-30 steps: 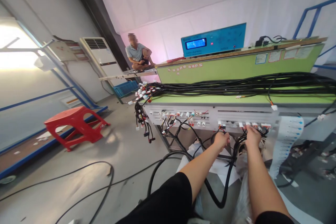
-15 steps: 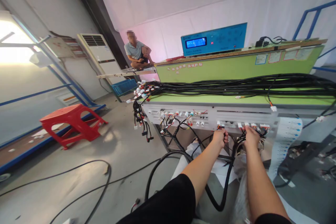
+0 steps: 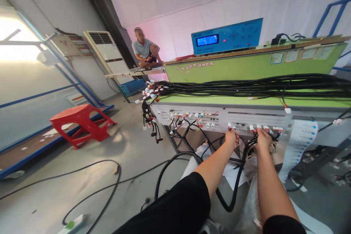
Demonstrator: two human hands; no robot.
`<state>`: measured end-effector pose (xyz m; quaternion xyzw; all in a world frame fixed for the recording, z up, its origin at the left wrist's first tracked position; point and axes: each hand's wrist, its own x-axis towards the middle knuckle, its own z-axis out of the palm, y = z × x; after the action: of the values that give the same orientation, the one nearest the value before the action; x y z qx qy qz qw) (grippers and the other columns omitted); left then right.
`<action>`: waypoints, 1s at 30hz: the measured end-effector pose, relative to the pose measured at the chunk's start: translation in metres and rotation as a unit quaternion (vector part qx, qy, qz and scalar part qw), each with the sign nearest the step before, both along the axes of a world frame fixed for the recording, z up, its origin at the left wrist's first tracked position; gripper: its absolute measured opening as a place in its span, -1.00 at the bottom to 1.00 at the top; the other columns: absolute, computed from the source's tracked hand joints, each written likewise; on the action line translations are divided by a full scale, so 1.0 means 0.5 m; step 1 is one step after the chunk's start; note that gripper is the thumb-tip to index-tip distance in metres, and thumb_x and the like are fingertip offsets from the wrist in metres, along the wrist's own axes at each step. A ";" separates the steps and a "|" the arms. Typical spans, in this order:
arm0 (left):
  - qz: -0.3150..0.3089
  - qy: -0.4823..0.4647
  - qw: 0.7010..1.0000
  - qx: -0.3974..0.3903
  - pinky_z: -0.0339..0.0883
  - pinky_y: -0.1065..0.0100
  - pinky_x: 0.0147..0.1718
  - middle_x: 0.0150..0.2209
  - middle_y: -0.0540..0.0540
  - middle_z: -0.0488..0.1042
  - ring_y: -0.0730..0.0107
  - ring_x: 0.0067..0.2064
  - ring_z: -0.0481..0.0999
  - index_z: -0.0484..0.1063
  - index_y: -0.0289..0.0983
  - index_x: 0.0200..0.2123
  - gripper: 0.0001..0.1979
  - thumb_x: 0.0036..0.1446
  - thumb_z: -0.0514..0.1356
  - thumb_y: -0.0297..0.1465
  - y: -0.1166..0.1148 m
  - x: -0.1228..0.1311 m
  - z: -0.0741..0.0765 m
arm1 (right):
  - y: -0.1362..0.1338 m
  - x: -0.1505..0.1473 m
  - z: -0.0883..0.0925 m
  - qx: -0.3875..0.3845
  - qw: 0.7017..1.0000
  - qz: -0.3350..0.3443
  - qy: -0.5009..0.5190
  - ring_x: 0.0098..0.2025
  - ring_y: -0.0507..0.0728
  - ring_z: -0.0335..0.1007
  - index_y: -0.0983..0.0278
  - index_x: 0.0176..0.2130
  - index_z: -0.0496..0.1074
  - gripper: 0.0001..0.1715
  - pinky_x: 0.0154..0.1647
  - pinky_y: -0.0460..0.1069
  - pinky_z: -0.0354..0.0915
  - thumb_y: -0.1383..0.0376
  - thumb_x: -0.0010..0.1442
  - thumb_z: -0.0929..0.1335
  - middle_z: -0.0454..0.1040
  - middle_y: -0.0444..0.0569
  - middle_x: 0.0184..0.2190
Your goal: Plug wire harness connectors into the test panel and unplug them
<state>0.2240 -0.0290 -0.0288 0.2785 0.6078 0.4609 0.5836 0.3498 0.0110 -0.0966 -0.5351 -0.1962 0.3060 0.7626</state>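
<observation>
Both my hands reach to the white socket panel [image 3: 219, 119] on the front of the green test bench [image 3: 246, 101]. My left hand [image 3: 231, 138] is closed on a small connector with orange wires at a socket. My right hand [image 3: 263, 139] is closed on wires just below a row of white plugs [image 3: 264, 128]. A thick black cable [image 3: 233, 190] hangs in a loop between my forearms. Long black wire harnesses [image 3: 246, 88] lie along the bench top, their white and red connectors [image 3: 149, 95] bunched at the left end.
A blue tester box [image 3: 227, 36] stands on the bench's back shelf. A person sits at the back left beside an air conditioner [image 3: 106, 55]. A red plastic stool [image 3: 80, 120] stands on the floor at left. Black cables [image 3: 90, 186] and a power strip [image 3: 71, 223] lie on the floor.
Both hands have moved slightly up toward the socket row and stayed closed; the view has shifted a little.
</observation>
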 end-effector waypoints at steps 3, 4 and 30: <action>0.004 0.020 1.000 0.013 -0.05 0.49 -0.68 -0.66 0.05 0.20 0.59 -0.72 0.06 0.30 -0.34 -0.31 -0.74 0.22 -0.11 -0.33 -0.005 -0.005 -0.013 | -0.003 -0.005 0.010 0.003 1.000 -0.004 0.012 -0.51 0.06 0.33 0.35 -0.50 0.46 -0.52 -0.46 -0.05 0.24 -0.01 -0.28 0.44 0.45 -0.08 -0.63; 0.010 0.031 0.999 0.025 -0.03 0.49 -0.68 -0.64 0.05 0.22 0.59 -0.72 0.08 0.30 -0.34 -0.28 -0.76 0.21 -0.10 -0.35 -0.006 -0.004 -0.020 | -0.005 -0.006 0.014 0.008 1.000 -0.004 0.020 -0.52 0.06 0.33 0.35 -0.50 0.46 -0.53 -0.46 -0.05 0.24 0.00 -0.28 0.45 0.44 -0.09 -0.64; -0.051 -0.051 0.997 0.022 -0.13 0.51 -0.68 -0.66 0.08 0.25 0.62 -0.74 0.10 0.25 -0.28 -0.34 -0.95 0.10 0.03 -0.44 -0.046 -0.052 -0.033 | -0.014 -0.014 0.032 0.008 0.999 0.004 0.040 -0.54 0.01 0.26 0.34 -0.52 0.42 -0.55 -0.47 -0.06 0.20 0.02 -0.31 0.42 0.39 -0.14 -0.65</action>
<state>0.1979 -0.0520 -0.0452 0.2979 0.5519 0.4570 0.6307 0.3428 0.0040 -0.0804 -0.5158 -0.1696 0.3285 0.7729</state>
